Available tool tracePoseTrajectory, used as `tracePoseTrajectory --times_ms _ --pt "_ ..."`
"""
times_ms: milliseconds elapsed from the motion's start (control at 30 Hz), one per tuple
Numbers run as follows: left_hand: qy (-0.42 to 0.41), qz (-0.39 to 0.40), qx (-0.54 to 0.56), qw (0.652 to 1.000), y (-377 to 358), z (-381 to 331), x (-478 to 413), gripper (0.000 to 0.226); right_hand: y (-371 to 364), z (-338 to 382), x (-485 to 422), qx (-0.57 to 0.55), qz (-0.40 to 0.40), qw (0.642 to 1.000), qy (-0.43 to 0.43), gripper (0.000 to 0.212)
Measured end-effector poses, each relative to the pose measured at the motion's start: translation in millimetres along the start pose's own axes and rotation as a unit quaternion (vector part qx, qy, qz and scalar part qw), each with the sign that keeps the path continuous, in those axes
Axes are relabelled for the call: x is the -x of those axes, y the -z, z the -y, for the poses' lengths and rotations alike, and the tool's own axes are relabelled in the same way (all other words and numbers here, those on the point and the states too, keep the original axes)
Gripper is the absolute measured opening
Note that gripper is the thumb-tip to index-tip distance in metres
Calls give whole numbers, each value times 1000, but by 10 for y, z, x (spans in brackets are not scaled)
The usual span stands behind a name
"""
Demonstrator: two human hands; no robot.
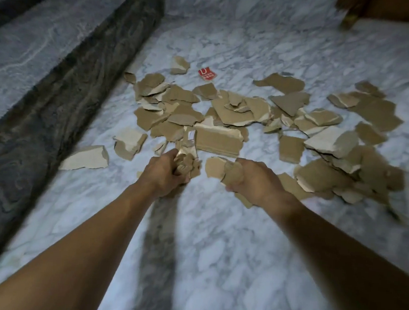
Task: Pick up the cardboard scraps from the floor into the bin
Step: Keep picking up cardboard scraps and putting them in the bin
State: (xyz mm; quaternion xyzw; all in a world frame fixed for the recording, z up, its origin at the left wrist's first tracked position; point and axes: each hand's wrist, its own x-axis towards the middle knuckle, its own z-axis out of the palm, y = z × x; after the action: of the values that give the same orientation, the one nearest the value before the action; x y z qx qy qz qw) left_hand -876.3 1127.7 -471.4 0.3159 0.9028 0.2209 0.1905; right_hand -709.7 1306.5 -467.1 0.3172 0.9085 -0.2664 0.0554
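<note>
Both forearms reach forward and down over the marble floor (pixel 215 253). The left hand (pixel 165 173) is curled round a bunch of cardboard scraps (pixel 185 162). The right hand (pixel 257 181) clutches a few brown pieces (pixel 232 173) of its own. Just beyond the hands, a wide scatter of torn cardboard (pixel 226 115) covers the floor, with a small red label (pixel 207 74) at its far edge. No bin is in view, so the job looks barely begun: two handfuls gathered, nearly everything left to collect.
</note>
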Motion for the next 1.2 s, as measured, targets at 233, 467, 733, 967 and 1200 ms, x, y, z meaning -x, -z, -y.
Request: tracePoseTrajectory --times_ms 233,467,733,967,1200 --pt "12 0 58 998 14 -260 145 66 154 -65 255 -43 79 996 8 47" --pt "-145 226 17 963 -250 -1416 -34 36 1290 -1183 301 96 40 993 -50 58" --pt "-259 178 -116 942 -1038 -1965 -198 51 1405 -1737 330 184 49 982 4 72" --pt "-186 243 -51 951 -775 -1909 -140 48 1227 -1720 421 226 115 966 57 71" --pt "-115 237 28 964 -151 -2036 -339 31 1583 -1666 342 176 87 980 33 74"
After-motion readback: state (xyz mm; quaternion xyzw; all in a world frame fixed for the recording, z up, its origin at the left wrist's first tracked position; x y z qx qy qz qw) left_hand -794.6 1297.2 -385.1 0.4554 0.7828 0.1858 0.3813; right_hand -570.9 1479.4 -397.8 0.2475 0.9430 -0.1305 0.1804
